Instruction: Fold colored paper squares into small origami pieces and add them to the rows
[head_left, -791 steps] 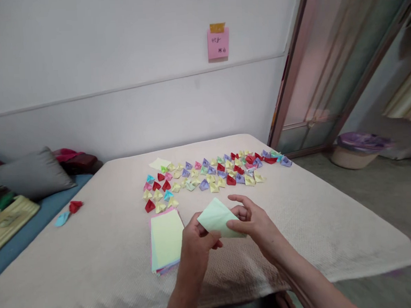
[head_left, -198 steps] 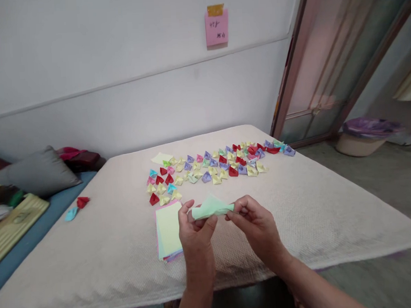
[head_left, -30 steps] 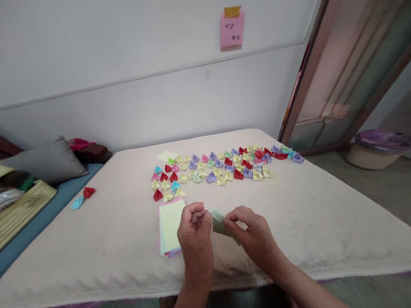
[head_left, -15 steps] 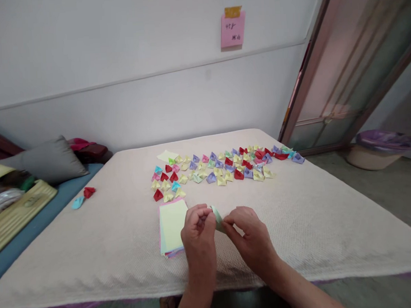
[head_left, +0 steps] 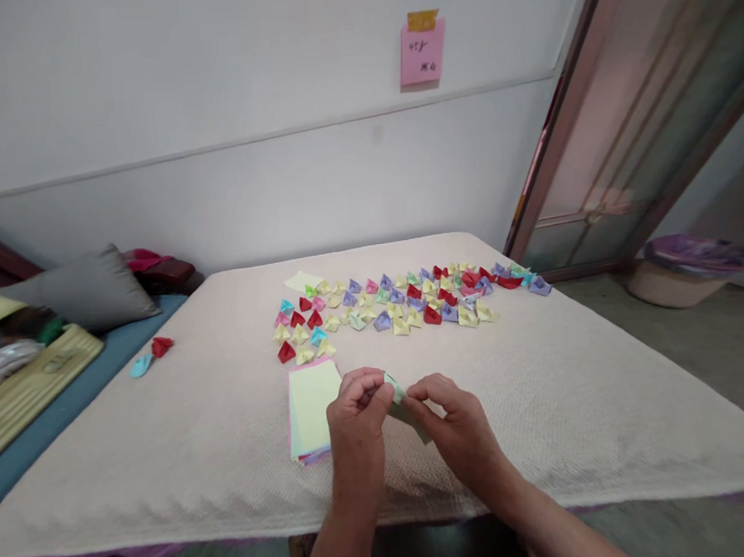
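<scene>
A pale green folded paper (head_left: 410, 417) is held up between my two hands above the near side of the table. My left hand (head_left: 361, 404) pinches its upper left end between thumb and fingers. The thumb and fingertips of my right hand (head_left: 450, 411) grip its right side. Parts of the paper are hidden behind my fingers. Beside my left hand lies a stack of coloured paper sheets (head_left: 313, 406), pale yellow on top. Beyond my hands, several rows of small folded paper boats (head_left: 400, 328) in yellow, red, purple, blue and green spread across the cloth.
A cream cloth (head_left: 199, 437) covers the table. Two loose folded pieces, one red (head_left: 162, 347) and one light blue (head_left: 140, 365), lie at the left. A pink note (head_left: 422, 56) is taped to the wall. A lined bin (head_left: 683, 270) stands right.
The green paper has turned and opened out, and more of it now shows below my right fingertips. Both hands stay almost in place, still gripping it.
</scene>
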Available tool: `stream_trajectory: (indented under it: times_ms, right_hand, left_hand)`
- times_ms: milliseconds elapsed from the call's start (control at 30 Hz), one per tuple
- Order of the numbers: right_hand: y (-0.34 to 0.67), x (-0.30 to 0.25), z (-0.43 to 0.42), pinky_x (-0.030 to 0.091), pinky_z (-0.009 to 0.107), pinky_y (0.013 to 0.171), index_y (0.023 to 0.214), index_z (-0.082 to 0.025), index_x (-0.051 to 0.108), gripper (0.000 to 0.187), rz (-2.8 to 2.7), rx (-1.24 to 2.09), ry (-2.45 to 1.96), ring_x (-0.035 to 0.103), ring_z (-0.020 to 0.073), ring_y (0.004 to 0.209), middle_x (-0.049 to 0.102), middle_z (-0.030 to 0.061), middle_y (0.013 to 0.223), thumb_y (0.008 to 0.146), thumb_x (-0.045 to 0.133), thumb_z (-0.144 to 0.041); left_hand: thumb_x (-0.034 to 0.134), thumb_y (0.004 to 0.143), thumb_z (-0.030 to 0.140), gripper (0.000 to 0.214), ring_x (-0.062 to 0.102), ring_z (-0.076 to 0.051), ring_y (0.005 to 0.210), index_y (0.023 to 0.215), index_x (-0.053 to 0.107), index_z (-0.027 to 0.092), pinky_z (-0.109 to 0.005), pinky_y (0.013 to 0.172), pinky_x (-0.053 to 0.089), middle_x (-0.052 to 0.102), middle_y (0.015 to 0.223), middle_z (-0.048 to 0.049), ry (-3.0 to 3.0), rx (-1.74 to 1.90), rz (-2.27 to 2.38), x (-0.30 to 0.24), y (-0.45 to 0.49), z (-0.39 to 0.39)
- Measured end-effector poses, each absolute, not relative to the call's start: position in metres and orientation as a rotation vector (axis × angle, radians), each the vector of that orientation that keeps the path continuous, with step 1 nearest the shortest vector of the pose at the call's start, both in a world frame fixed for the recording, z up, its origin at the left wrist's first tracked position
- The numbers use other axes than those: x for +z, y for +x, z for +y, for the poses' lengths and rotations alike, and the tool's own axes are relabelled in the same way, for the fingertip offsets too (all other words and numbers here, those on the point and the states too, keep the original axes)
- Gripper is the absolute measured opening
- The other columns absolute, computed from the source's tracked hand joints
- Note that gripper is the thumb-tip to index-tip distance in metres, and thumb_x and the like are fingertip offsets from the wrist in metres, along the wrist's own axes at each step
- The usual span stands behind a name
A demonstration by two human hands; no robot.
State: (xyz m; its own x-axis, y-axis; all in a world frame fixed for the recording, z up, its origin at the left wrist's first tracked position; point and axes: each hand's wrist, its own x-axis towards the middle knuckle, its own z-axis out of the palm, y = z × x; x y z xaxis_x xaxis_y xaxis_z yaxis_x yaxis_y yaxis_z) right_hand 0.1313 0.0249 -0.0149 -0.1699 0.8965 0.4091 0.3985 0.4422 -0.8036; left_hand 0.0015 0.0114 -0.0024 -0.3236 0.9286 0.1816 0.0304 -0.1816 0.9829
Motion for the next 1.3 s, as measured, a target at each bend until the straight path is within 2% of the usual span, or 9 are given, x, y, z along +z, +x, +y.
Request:
stream_trajectory:
  times_ms: [133, 233, 367, 467, 633, 867, 1067, 1233, 1300]
  right_hand:
    - [0.132, -0.013, 0.026, 0.036, 0.029, 0.068, 0.066, -0.019, 0.06, 0.018, -1.778, 0.779, -1.095, 0.052, 0.0165, 0.069, 0.058, 0.0006, 0.064, 0.083, 0.056, -0.023]
    - [0.133, -0.012, 0.027, 0.036, 0.027, 0.062, 0.063, -0.018, 0.06, 0.018, -1.708, 1.025, -1.076, 0.05, 0.0145, 0.064, 0.055, -0.0006, 0.063, 0.08, 0.058, -0.025]
    - [0.135, -0.012, 0.029, 0.031, 0.024, 0.052, 0.061, -0.017, 0.059, 0.02, -1.499, 1.437, -1.044, 0.041, 0.0106, 0.053, 0.048, -0.0032, 0.056, 0.077, 0.06, -0.029]
    - [0.136, -0.014, 0.031, 0.028, 0.024, 0.049, 0.062, -0.016, 0.06, 0.018, -1.386, 1.591, -1.012, 0.037, 0.0093, 0.051, 0.045, -0.004, 0.054, 0.075, 0.063, -0.028]
    - [0.136, -0.015, 0.031, 0.026, 0.023, 0.049, 0.061, -0.014, 0.059, 0.018, -1.353, 1.635, -1.011, 0.035, 0.0081, 0.052, 0.044, -0.0046, 0.054, 0.073, 0.065, -0.027]
    - [0.129, -0.019, 0.03, 0.025, 0.023, 0.048, 0.064, -0.015, 0.06, 0.021, -1.293, 1.617, -1.024, 0.036, 0.0079, 0.051, 0.046, -0.0046, 0.055, 0.073, 0.067, -0.032]
    - [0.131, -0.02, 0.031, 0.024, 0.023, 0.047, 0.063, -0.015, 0.059, 0.025, -1.242, 1.63, -0.998, 0.035, 0.0074, 0.049, 0.045, -0.0057, 0.054, 0.072, 0.068, -0.036]
    - [0.132, -0.018, 0.031, 0.022, 0.023, 0.047, 0.061, -0.015, 0.061, 0.022, -1.202, 1.711, -0.97, 0.034, 0.0068, 0.047, 0.046, -0.0056, 0.051, 0.071, 0.07, -0.032]
    - [0.133, -0.017, 0.031, 0.023, 0.022, 0.047, 0.06, -0.014, 0.061, 0.02, -1.106, 1.79, -0.935, 0.037, 0.0069, 0.047, 0.05, -0.0047, 0.052, 0.07, 0.071, -0.029]
  left_hand:
    - [0.061, 0.077, 0.021, 0.01, 0.054, -0.017, 0.096, 0.068, 0.065, 0.018, -0.027, 0.08, 0.04, 0.062, 0.095, -0.0017, 1.153, 1.56, 1.365, 0.002, -0.001, 0.011]
    - [0.064, 0.075, 0.022, 0.01, 0.055, -0.015, 0.089, 0.066, 0.063, 0.017, -0.025, 0.074, 0.04, 0.062, 0.1, -0.0021, 1.042, 1.527, 1.325, 0.001, -0.003, 0.012]
    - [0.067, 0.072, 0.022, 0.01, 0.048, -0.009, 0.063, 0.07, 0.059, 0.017, -0.021, 0.058, 0.036, 0.059, 0.074, 0.0023, 0.903, 1.516, 1.204, -0.002, -0.003, 0.015]
    - [0.069, 0.07, 0.019, 0.016, 0.044, -0.006, 0.055, 0.081, 0.056, 0.019, -0.019, 0.053, 0.033, 0.056, 0.068, 0.0055, 0.833, 1.527, 1.185, 0.0, -0.002, 0.015]
    - [0.064, 0.074, 0.019, 0.03, 0.041, -0.005, 0.052, 0.102, 0.053, 0.023, -0.018, 0.052, 0.032, 0.056, 0.068, 0.0064, 0.829, 1.493, 1.241, 0.005, -0.003, 0.014]
    - [0.062, 0.077, 0.021, 0.029, 0.043, -0.007, 0.055, 0.105, 0.053, 0.022, -0.018, 0.056, 0.035, 0.053, 0.064, 0.007, 0.918, 1.55, 1.333, 0.004, 0.0, 0.012]
    - [0.066, 0.072, 0.015, 0.046, 0.05, -0.009, 0.064, 0.114, 0.051, 0.022, -0.02, 0.063, 0.04, 0.054, 0.072, 0.0058, 1.065, 1.524, 1.347, 0.005, 0.005, 0.009]
    - [0.057, 0.083, 0.025, 0.031, 0.045, -0.009, 0.055, 0.114, 0.054, 0.024, -0.02, 0.059, 0.038, 0.048, 0.058, 0.0077, 1.112, 1.535, 1.408, 0.009, 0.003, 0.005]
    - [0.051, 0.087, 0.032, 0.027, 0.048, -0.009, 0.059, 0.113, 0.056, 0.023, -0.021, 0.06, 0.04, 0.053, 0.063, 0.0052, 1.036, 1.538, 1.372, 0.01, 0.0, 0.006]
